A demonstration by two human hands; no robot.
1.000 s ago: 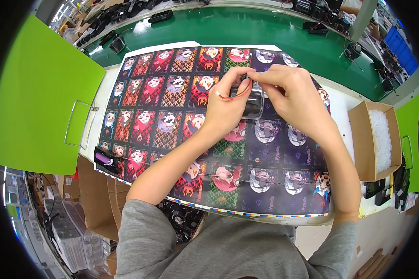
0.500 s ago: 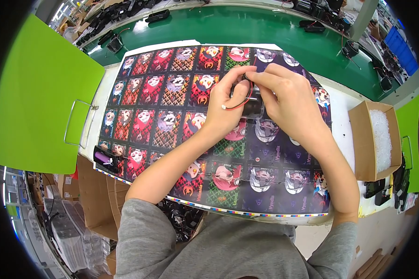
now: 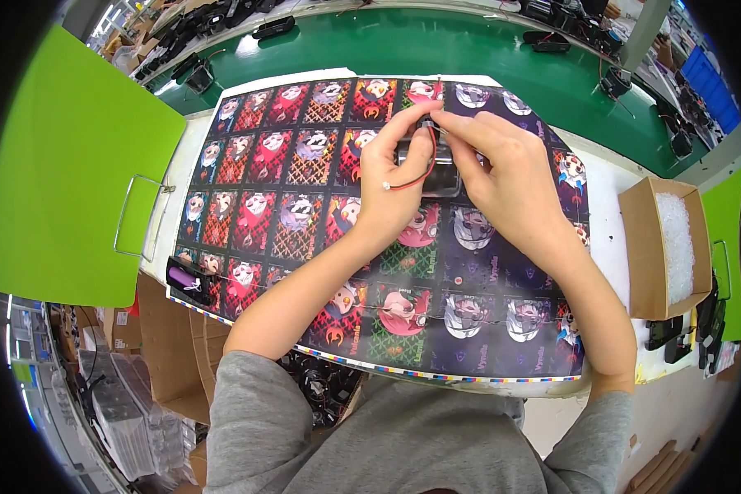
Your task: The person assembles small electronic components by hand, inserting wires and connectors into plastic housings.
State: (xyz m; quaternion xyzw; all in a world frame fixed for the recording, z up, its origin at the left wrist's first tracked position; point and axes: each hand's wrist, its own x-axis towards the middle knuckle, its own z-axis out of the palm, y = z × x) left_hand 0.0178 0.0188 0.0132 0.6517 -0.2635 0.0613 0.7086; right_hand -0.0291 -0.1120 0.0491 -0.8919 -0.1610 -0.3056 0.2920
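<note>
My left hand (image 3: 391,185) and my right hand (image 3: 502,177) meet over the middle of a large printed sheet of cartoon cards (image 3: 288,189) that covers the table. Between them they hold a small dark part in a clear bag (image 3: 439,169). A thin red and black wire (image 3: 416,173) loops out from it across my left palm and ends in a small white plug. The fingertips of both hands pinch the top of the part near the wire. Most of the part is hidden behind my fingers.
An open cardboard box with white bits (image 3: 671,247) stands at the right. A small dark part with purple (image 3: 188,280) lies at the sheet's left edge. A green panel with a wire handle (image 3: 66,165) stands left. A green belt (image 3: 436,45) with dark parts runs behind.
The red wire loop has come down from above my left thumb and now hangs across my left palm. Both hands stay over the same spot, fingers shifted on the part.
</note>
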